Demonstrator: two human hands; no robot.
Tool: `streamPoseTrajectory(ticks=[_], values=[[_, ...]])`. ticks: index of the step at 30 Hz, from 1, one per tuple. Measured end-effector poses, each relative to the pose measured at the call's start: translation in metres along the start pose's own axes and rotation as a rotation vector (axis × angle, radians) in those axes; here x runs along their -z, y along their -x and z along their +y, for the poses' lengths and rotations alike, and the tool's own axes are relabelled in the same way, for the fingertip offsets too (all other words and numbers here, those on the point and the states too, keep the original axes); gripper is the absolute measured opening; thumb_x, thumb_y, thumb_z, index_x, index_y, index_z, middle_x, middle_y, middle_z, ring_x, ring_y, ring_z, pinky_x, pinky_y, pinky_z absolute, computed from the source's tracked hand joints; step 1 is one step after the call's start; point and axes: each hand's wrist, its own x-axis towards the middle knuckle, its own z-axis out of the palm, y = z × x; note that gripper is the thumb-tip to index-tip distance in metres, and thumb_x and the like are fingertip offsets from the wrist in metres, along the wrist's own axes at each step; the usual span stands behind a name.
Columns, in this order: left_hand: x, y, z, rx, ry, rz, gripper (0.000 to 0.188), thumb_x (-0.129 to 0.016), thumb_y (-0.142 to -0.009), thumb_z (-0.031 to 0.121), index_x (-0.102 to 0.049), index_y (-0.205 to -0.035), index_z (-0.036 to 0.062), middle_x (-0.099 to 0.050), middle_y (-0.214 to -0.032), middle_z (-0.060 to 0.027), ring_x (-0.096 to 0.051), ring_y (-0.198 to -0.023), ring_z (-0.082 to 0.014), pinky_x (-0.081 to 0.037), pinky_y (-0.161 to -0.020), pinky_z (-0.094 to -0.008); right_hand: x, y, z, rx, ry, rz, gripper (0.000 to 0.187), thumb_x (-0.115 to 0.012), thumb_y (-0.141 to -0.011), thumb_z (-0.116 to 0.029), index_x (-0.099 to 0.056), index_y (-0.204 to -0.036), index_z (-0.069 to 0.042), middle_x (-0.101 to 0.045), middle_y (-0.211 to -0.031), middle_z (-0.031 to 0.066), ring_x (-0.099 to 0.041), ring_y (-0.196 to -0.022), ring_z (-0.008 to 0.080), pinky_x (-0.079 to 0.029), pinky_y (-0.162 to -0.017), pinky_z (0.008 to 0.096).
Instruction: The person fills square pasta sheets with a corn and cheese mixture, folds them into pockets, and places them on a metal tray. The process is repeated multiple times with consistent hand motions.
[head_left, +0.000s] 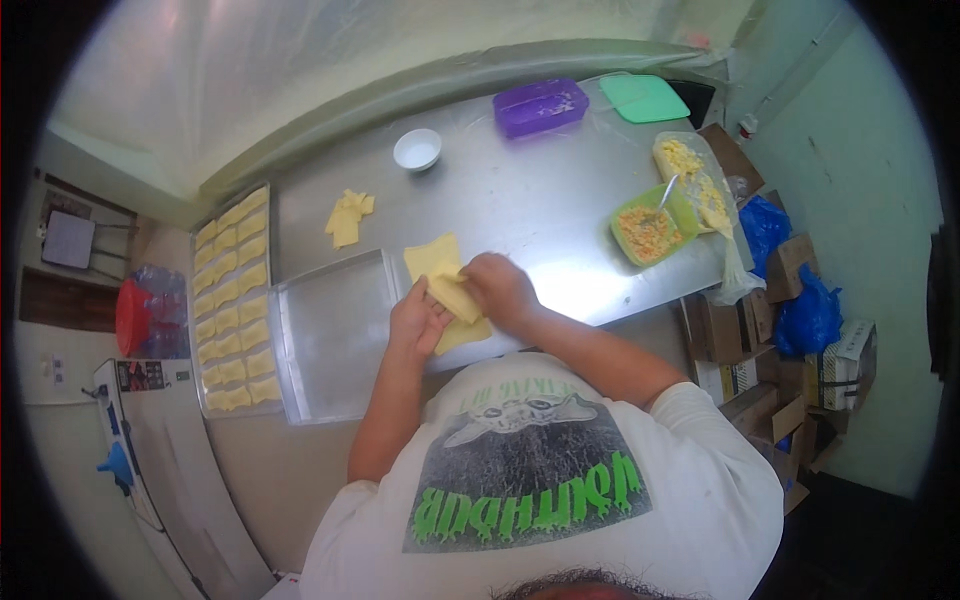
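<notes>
Near the table's front edge, my left hand supports a pale yellow dough sheet from below, with its fingers curled around it. My right hand pinches the upper right edge of the same sheet between thumb and fingers. The sheet looks partly folded; whether anything lies inside is hidden. Under and beyond it, a larger stack of yellow dough sheets rests on the metal table. A small loose pile of dough pieces lies farther off to the left.
Left of my hands are a shallow metal tray and a tray with rows of folded dough pieces. A white bowl, purple container and green lid stand at the back. Right is a green tub of orange filling with a spoon.
</notes>
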Motion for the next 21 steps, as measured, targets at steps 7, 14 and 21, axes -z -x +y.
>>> streamPoseTrajectory(ticks=[7,14,21], values=[[0.016,0.007,-0.003,-0.144,0.093,0.072,0.042,-0.038,-0.11,0.029,-0.051,-0.135,-0.0017,-0.062,-0.131,-0.0169,-0.063,-0.119,-0.0285,-0.052,-0.101,-0.0428,0.019,0.012,-0.017,0.053,-0.275,-0.247,0.017,-0.073,-0.089,-0.007,-0.066,-0.105,-0.007,-0.069,-0.096,0.0099,-0.068,-0.088,0.0265,-0.054,-0.079,0.0347],[-0.002,0.024,0.008,-0.184,-0.012,0.0,0.043,-0.036,-0.111,0.03,-0.05,-0.136,-0.0024,-0.064,-0.129,-0.0177,-0.066,-0.114,-0.0298,-0.057,-0.094,-0.0429,0.05,-0.049,0.059,-0.654,-0.559,-0.016,0.031,-0.064,-0.1,-0.022,-0.061,-0.122,-0.001,-0.072,-0.099,0.007,-0.067,-0.087,0.0144,-0.054,-0.08,0.0312],[-0.017,0.034,0.002,-0.244,-0.08,-0.129,0.034,-0.047,-0.108,0.021,-0.051,-0.134,0.0001,-0.065,-0.12,-0.013,-0.069,-0.104,-0.0242,-0.059,-0.09,-0.0414,0.036,-0.045,0.108,-0.253,0.502,0.147,0.045,-0.061,-0.099,-0.036,-0.059,-0.129,-0.003,-0.063,-0.125,0.0247,-0.06,-0.116,0.0388,-0.047,-0.098,0.0458]])
